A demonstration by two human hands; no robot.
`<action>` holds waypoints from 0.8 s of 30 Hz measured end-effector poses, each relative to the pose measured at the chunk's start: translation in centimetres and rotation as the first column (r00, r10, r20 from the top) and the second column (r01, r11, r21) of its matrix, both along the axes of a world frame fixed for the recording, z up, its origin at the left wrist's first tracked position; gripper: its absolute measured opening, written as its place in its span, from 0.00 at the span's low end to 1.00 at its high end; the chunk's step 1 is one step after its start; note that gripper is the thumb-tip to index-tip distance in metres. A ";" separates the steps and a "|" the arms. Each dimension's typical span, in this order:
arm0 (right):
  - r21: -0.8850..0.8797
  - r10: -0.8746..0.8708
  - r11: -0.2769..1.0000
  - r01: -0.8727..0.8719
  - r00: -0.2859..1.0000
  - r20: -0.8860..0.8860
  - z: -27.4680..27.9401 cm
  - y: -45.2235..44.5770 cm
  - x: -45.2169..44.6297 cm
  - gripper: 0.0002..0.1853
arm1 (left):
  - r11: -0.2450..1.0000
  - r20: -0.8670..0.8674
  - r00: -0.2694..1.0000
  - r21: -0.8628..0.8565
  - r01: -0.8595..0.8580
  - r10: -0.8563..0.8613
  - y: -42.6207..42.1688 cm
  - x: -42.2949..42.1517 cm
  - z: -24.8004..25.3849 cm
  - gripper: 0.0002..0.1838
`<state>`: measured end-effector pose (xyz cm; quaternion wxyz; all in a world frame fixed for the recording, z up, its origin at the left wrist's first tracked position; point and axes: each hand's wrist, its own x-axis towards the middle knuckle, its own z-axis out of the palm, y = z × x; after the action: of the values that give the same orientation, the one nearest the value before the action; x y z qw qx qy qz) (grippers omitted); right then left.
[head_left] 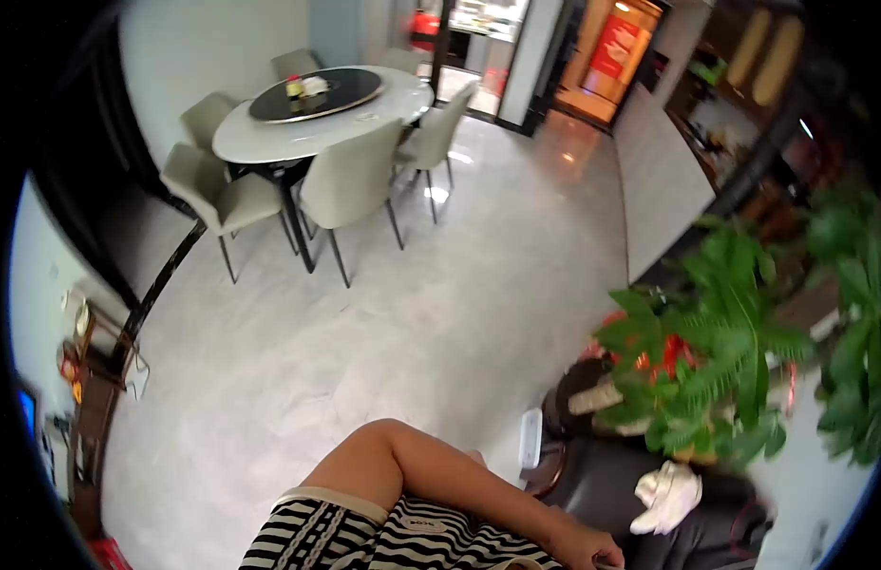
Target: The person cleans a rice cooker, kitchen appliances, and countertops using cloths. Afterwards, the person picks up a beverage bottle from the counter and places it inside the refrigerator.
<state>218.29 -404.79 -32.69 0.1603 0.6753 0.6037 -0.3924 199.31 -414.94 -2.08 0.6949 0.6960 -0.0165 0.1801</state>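
Note:
My left arm, in a black-and-white striped short sleeve (312, 532), bends at the elbow and reaches across my body to the lower right. My left hand (587, 548) is at the bottom edge of the view with its fingers curled closed. A sliver of something pale shows by the fingertips, but the frame cuts it off and I cannot make it out. Just right of the hand is a dark brown leather sofa (592, 475), with a crumpled whitish cloth (668, 499) lying on its seat. My right hand is out of view.
A leafy green plant (735, 332) overhangs the sofa on the right. Beside the sofa stands a white plastic container (530, 439). Farther off is a round dining table (269, 142) with a dark turntable (341, 100) and several chairs (355, 185). A low wooden cabinet (94, 418) runs along the left.

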 end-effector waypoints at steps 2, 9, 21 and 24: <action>0.002 0.073 0.997 -0.073 0.997 -0.003 0.1 4.7 -4.0 0.20 | 0.996 0.006 0.997 0.036 -0.081 0.081 3.8 -3.6 0.1 0.23; -0.072 0.276 0.959 -0.273 0.961 0.031 -3.1 22.4 -15.0 0.21 | 0.980 0.020 0.981 0.045 -0.195 0.195 20.2 -14.5 -1.2 0.24; 0.017 0.259 0.966 -0.259 0.960 -0.111 1.4 55.2 -32.3 0.22 | 0.531 -0.274 0.627 -0.351 -0.771 0.730 49.9 -40.3 -2.9 0.18; 0.276 0.338 0.899 -0.340 0.939 0.056 -1.4 62.6 -35.7 0.27 | -0.255 -0.582 -0.055 -0.267 -0.929 0.812 50.7 -51.9 -10.5 0.16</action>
<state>182.63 -342.23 -34.13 0.1307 0.5771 0.7609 -0.2664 147.37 -364.24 -12.59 0.5197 0.2202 0.6132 0.5526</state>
